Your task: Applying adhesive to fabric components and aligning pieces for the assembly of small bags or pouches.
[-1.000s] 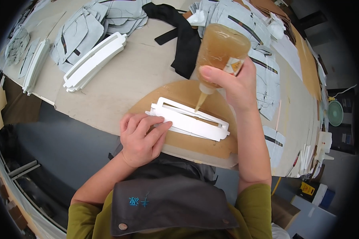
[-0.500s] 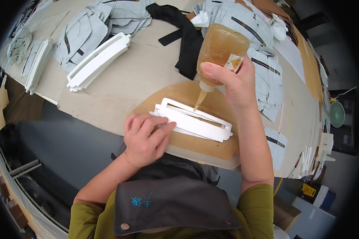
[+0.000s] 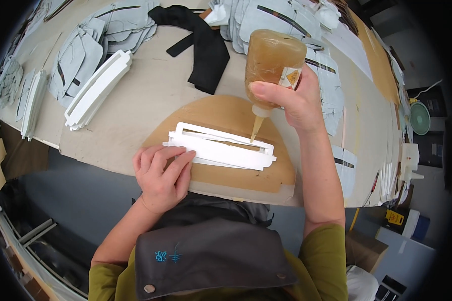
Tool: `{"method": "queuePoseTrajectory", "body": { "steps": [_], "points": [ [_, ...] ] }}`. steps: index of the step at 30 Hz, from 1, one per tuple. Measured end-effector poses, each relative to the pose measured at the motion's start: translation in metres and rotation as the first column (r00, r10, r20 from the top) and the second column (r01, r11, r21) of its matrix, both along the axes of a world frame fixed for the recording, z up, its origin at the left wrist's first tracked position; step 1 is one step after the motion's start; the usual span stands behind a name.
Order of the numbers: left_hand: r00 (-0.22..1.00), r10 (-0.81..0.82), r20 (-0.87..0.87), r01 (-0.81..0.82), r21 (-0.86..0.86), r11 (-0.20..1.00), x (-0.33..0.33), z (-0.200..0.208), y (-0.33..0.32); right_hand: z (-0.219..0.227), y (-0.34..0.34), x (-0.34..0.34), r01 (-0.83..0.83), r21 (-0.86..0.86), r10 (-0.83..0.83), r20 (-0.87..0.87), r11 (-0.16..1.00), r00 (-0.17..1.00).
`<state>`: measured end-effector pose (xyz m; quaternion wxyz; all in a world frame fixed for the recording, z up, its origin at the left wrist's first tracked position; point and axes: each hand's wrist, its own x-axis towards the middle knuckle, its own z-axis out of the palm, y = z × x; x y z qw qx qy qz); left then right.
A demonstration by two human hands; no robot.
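A squeeze bottle of amber, glue-like liquid (image 3: pixel 271 55) is gripped upside down in my right hand (image 3: pixel 302 99). Its tapered nozzle (image 3: pixel 257 128) points down at the right part of the upper rail of a white slotted frame (image 3: pixel 226 154); whether the tip touches I cannot tell. The frame looks like stacked layers, with a long narrow opening through them. My left hand (image 3: pixel 163 173) is closed on the frame's left end, with bent fingertips on top. Under the frame lies a rounded brown sheet (image 3: pixel 211 108) on the table.
Stacked white slotted frames (image 3: pixel 99 90) lie at the left, with another bundle (image 3: pixel 33 105) farther left. Piles of grey fabric pieces (image 3: pixel 281 22) and a folded black cloth (image 3: pixel 208 60) occupy the far side. White sticks (image 3: pixel 387 180) sit at the right edge.
The nozzle has moved right along the frame's upper rail, toward its right end. The whole view has shifted, so the table things appear farther left. My left hand still holds the frame's left end.
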<state>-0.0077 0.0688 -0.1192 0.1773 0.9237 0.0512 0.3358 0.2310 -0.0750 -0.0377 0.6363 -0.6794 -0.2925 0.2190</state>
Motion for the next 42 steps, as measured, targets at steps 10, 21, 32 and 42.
{"method": "queuePoseTrajectory", "body": {
  "steps": [10,21,32,42],
  "points": [
    [1.0,-0.009,-0.001,0.009,0.023,1.0,0.001,0.0,0.0,0.003,-0.024,0.005,0.031,-0.015,-0.031,0.054,0.999,0.998],
    [1.0,-0.008,-0.017,0.009,0.031,0.999,0.001,0.0,0.0,0.002,-0.008,-0.007,0.014,0.042,-0.015,0.032,0.999,0.999],
    [1.0,-0.007,-0.025,0.008,0.04,0.999,0.0,0.001,0.001,-0.01,-0.081,0.001,0.366,0.215,-0.339,-0.15,0.906,0.929],
    [0.999,-0.012,-0.033,0.013,0.054,0.998,0.0,0.002,-0.002,-0.034,-0.093,-0.019,0.493,0.213,-0.436,-0.267,0.843,0.86]
  ]
}}
